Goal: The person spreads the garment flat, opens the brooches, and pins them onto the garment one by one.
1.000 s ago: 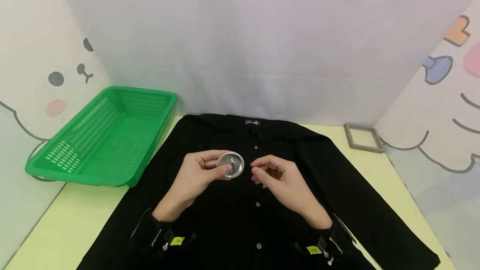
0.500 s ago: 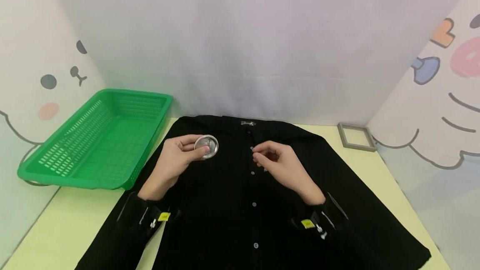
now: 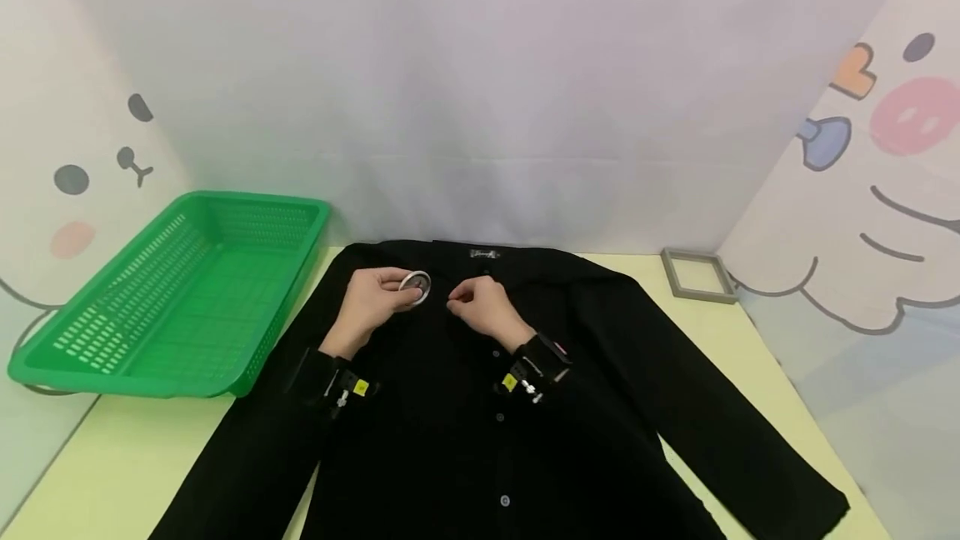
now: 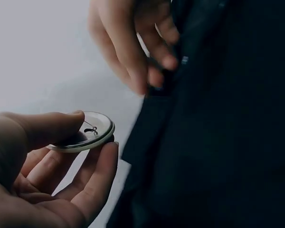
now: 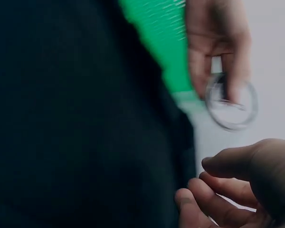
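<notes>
A round pin-back badge (image 3: 422, 279) is pinched between the thumb and fingers of my left hand (image 3: 365, 307). Its silvery back with the metal pin faces up in the left wrist view, where the badge (image 4: 102, 126) lies tilted. Just to the right, my right hand (image 3: 489, 308) hovers near the upper front of a black button-up shirt (image 3: 420, 432). In the right wrist view, the fingers of the right hand (image 5: 232, 190) are loosely bent, with nothing seen between them. Whether they touch the cloth I cannot tell. The shirt lies spread out, collar at the back.
A green plastic basket (image 3: 213, 307) stands at the left, beside the shirt's shoulder. At the back right a small grey square frame (image 3: 702, 296) lies on the pale yellow table (image 3: 142, 448). White curtain-like walls (image 3: 480, 82) enclose the back and sides.
The left hand with the badge went left and away, then slightly back right. The right hand has shifted left and farther up the shirt, closer to the badge. The head view has turned slightly right.
</notes>
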